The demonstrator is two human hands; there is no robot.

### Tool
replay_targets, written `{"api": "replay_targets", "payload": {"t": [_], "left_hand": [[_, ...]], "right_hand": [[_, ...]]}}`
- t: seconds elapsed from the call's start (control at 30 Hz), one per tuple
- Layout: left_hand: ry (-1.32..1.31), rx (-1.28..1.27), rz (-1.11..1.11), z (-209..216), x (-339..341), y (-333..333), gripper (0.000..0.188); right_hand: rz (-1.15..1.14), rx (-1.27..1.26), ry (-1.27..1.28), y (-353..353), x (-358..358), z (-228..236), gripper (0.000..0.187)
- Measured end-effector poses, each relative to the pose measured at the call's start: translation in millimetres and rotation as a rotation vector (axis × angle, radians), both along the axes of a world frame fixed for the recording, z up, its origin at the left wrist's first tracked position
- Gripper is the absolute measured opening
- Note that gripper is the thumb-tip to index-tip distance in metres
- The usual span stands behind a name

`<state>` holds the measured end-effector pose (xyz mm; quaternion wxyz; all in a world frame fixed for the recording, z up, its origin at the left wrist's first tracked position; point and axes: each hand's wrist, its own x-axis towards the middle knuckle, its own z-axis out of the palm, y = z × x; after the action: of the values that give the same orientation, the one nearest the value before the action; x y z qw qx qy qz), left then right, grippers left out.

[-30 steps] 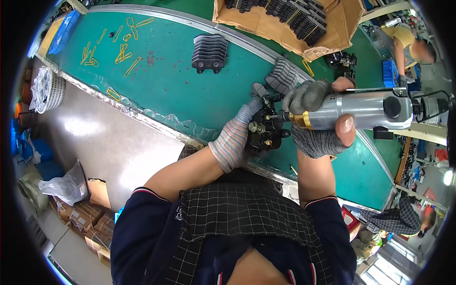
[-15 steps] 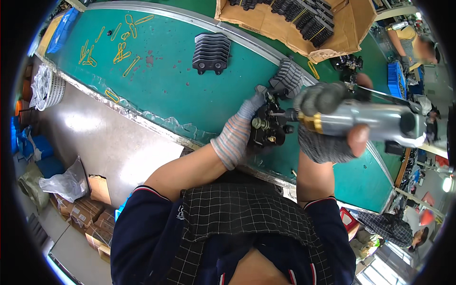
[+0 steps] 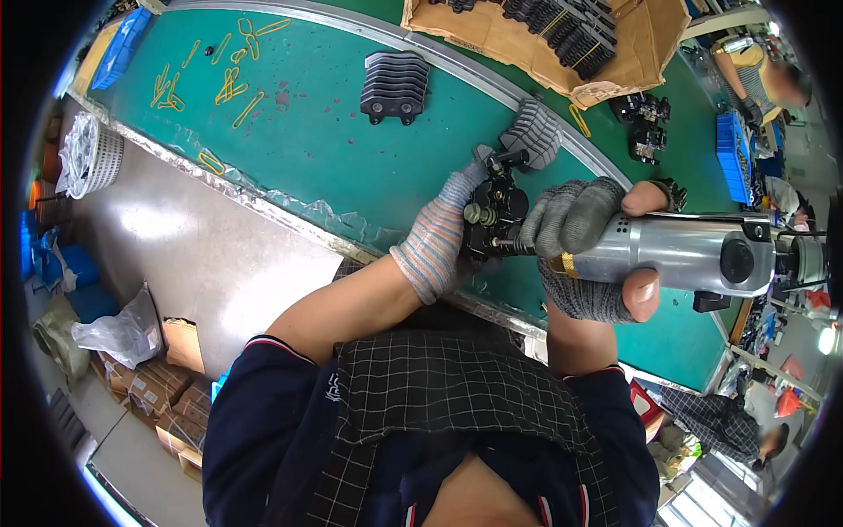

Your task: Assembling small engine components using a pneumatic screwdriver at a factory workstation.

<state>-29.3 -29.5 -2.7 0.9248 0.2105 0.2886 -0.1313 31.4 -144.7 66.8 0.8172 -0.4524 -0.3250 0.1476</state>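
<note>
Two gloved hands meet in the head view, out by the near edge of the green desk (image 3: 307, 158), and between them comes the black assembly (image 3: 496, 206). Left side: the left hand (image 3: 435, 241), striped glove, its fingers wrapped round the body and gripping it, some tips hidden behind. Right side: the right hand (image 3: 580, 237) in grey knit, fingers curled firmly round the front of the silver power driver (image 3: 685, 255), two bare digits poking out, and the slim bit (image 3: 511, 243) appears to meet the assembly low on its right. Whether the desk bears any weight cannot be told.

How does it handle? Metal, by the look: stiff, dense, fairly heavy, hardly fragile, perhaps slick if oiled. Knobs jut out, so the solid left flank seems the sensible hold, clear of the bit. The driver looks weighty as well, best gripped round its barrel.

And around them! Just beyond the assembly, the fanned stack (image 3: 531, 133) of dark pads, closest obstacle of all; a second stack (image 3: 395, 85) farther left, yellow bands (image 3: 230, 88) past that. Over the metal rail (image 3: 465, 68), a cardboard box (image 3: 492, 44) of dark pieces; right of it, black parts (image 3: 648, 140), then a blue bin (image 3: 727, 167).
</note>
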Motion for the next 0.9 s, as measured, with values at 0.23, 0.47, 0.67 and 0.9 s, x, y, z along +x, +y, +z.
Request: {"api": "replay_targets", "payload": {"t": [0.23, 0.47, 0.67, 0.9], "left_hand": [[-0.017, -0.113, 0.006, 3, -4, -11, 0.065], [-0.157, 0.034, 0.082, 1, 5, -10, 0.057], [-0.248, 0.007, 0.132, 14, 7, 87, 0.045], [-0.035, 0.402, 0.688, 4, 96, 321, 0.032]], "right_hand": [[0.050, 0.081, 0.019, -10, -4, 4, 0.063], [0.242, 0.313, 0.012, -18, 32, 38, 0.084], [-0.804, -0.365, -0.277, -135, 214, -41, 0.072], [-1.003, -1.366, -0.789, -134, 286, -111, 0.057]]}}
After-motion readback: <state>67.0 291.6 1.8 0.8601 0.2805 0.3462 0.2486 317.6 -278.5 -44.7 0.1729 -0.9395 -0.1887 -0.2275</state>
